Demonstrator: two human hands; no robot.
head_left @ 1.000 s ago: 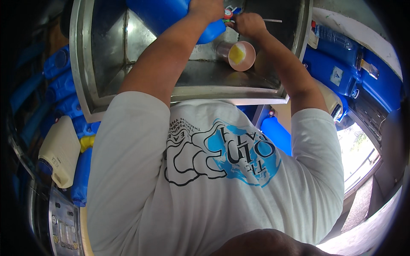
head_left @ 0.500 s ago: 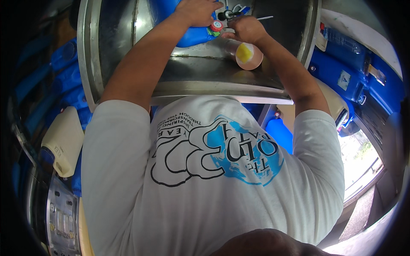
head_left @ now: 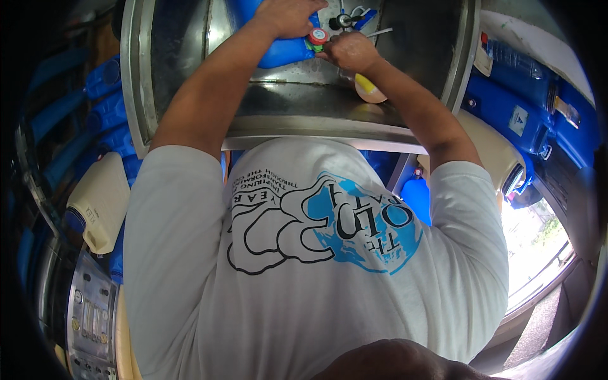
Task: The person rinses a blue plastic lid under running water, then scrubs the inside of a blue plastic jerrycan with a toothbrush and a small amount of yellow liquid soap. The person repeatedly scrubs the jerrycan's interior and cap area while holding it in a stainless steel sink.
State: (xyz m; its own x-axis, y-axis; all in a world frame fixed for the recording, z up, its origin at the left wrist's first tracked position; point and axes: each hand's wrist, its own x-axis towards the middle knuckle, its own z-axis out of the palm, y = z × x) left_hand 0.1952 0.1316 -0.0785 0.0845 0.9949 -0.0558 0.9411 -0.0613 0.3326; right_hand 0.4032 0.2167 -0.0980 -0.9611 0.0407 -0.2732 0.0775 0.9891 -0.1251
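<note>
A blue plastic jug (head_left: 285,56) lies in a stainless steel sink (head_left: 304,123), partly hidden by my left arm. My left hand (head_left: 292,17) grips the jug from above, with fingers reaching past its right side. A red cap (head_left: 318,36) with a green piece (head_left: 314,47) under it sits at the jug's right end. Just right of the cap, my right hand (head_left: 350,52) is closed, its fingertips by the green piece; what they pinch is hidden. Below my right wrist is a pinkish round container (head_left: 370,95) with a yellow patch, partly covered by my forearm.
Beyond my right hand lie a black round fitting (head_left: 342,21) and thin white and blue pieces. Blue jugs (head_left: 497,111) and a cream jug (head_left: 491,142) stand to the right. Another cream jug (head_left: 101,202) and several blue containers (head_left: 104,117) are at left.
My right hand has shifted slightly left and lower beside the red cap, and my forearm covers more of the pinkish container. My left hand stays on the jug.
</note>
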